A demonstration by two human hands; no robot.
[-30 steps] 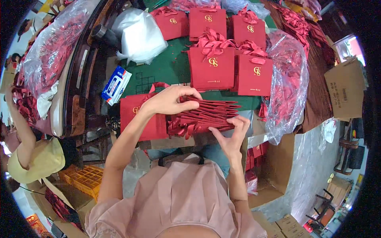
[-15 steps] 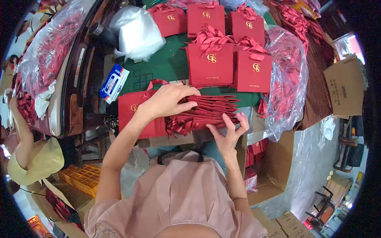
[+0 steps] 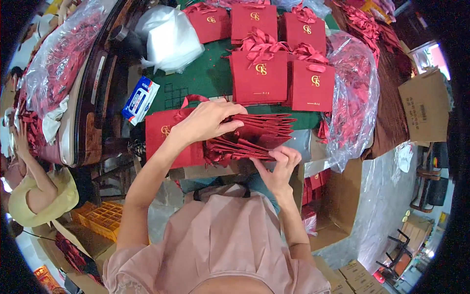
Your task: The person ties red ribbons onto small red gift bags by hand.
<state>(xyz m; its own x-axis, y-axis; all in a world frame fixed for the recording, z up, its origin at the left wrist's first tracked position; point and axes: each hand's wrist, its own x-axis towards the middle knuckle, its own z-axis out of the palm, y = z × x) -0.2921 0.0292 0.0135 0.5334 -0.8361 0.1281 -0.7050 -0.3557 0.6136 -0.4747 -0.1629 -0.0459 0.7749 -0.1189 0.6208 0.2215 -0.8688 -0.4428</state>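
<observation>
A stack of flat red paper gift bags [image 3: 267,131] fans out between my hands at the near edge of the table. My left hand [image 3: 211,119] closes on the far part of the stack, with thumb and fingers pinching its left end. Below, my right hand [image 3: 280,169] pinches the near bags at their right corners. A gap has opened in the middle of the fan. Dark red ribbon handles [image 3: 215,153] bunch at the stack's left end. Under my left wrist lies another red gift bag [image 3: 164,147] with a gold print.
More ribboned red bags [image 3: 259,78] stand in groups on the green tabletop [image 3: 213,66]. A blue-white packet [image 3: 141,100] and white plastic bags [image 3: 169,39] lie left. Clear plastic with red ribbons [image 3: 350,98] lies right, above an open carton [image 3: 338,210]. A co-worker's arm [image 3: 36,169] shows at left.
My right hand's spread fingers have closed on the near bags and pulled them toward me, parting the fan. The left hand stays nearly in place. The co-worker's arm at left has shifted.
</observation>
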